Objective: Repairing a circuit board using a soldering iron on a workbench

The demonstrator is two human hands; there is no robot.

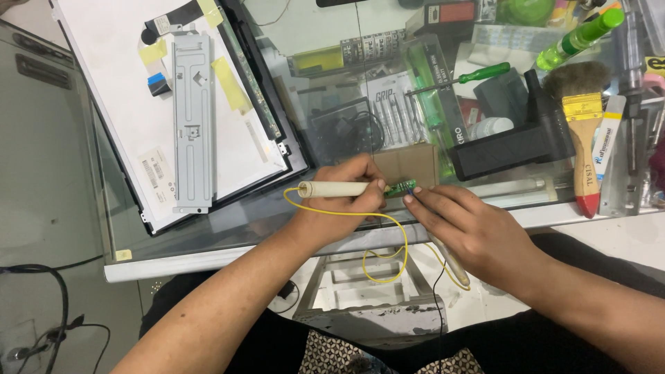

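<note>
Your left hand (343, 201) grips a cream probe (339, 188) | your right hand (471, 232) pinches a green board (400, 188) beside its tip | clear green-edged tool package (398, 104) behind the board | yellow-banded brush (582, 131) right of it.

A single head-worn camera looks steeply down from above the person's own forearms onto the near edge of a glass desk (228, 235). It sits close: the hands fill the middle, the far clutter runs off the top, and the lap shows below.
</note>
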